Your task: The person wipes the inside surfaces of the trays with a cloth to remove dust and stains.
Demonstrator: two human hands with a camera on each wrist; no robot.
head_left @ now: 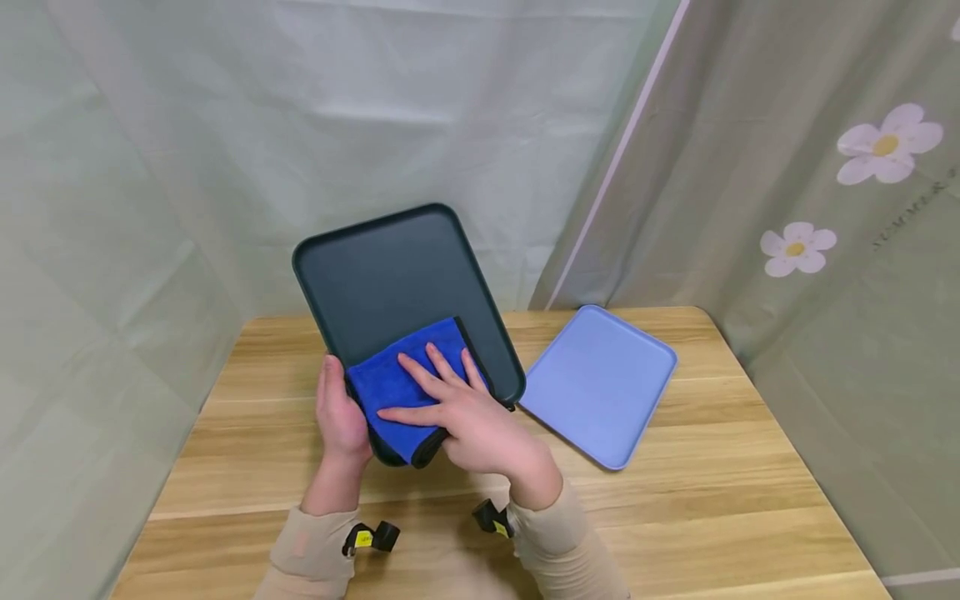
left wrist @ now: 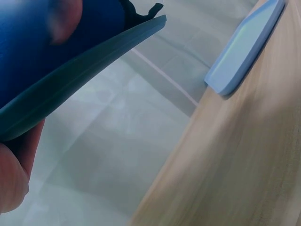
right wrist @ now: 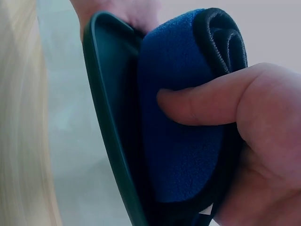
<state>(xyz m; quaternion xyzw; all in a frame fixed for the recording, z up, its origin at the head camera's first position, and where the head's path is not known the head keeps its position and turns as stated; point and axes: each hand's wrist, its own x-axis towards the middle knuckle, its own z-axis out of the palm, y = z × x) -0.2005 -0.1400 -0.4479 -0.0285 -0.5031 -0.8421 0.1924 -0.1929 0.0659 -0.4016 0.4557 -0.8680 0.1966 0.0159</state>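
Note:
A dark green rectangular tray [head_left: 390,283] is held tilted up above the table, its inner face toward me. My left hand [head_left: 342,421] grips it by the lower left edge, partly hidden behind it. Across the tray's lower part lies a folded blue cloth [head_left: 378,379] with black edging. My right hand [head_left: 472,421] presses this cloth against the tray with its fingers spread and straight. In the right wrist view, the thumb [right wrist: 202,101] lies flat over the cloth, beside its rolled black-edged folds.
A lavender-blue tray [head_left: 600,383] lies on the wooden table [head_left: 712,500], to the right of the held tray. Pale curtains [head_left: 465,100] hang behind and at both sides. Each sleeve carries a small black wrist camera [head_left: 386,536].

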